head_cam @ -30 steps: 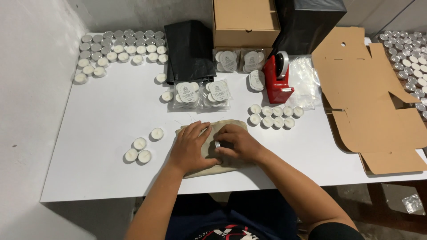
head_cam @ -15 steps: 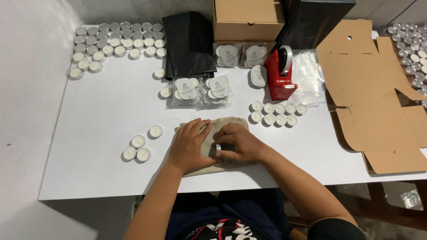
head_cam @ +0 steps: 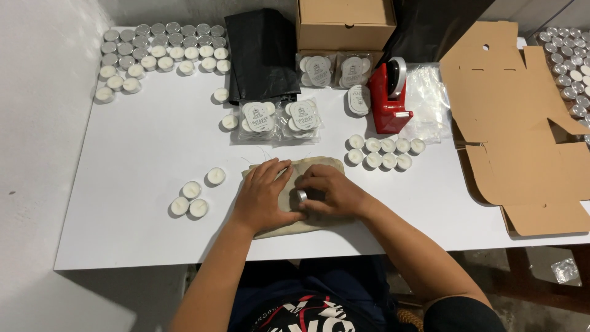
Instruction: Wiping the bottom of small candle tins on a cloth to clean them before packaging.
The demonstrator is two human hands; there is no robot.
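Hands [head_cam: 301,193] together on a flat beige cloth pouch [head_cam: 294,198], the right pinching a silver-cupped tealight [head_cam: 302,196]

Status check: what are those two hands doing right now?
Left hand flat on beige cloth pouch. Right hand pinching a tealight on it. Nothing blocking.

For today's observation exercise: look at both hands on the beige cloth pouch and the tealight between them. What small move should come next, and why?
Probably ease the tealight deeper into the cloth pouch. The right hand pinches the candle on edge at the fabric, while the left hand presses the pouch flat on the white table, so it seems only partly in.
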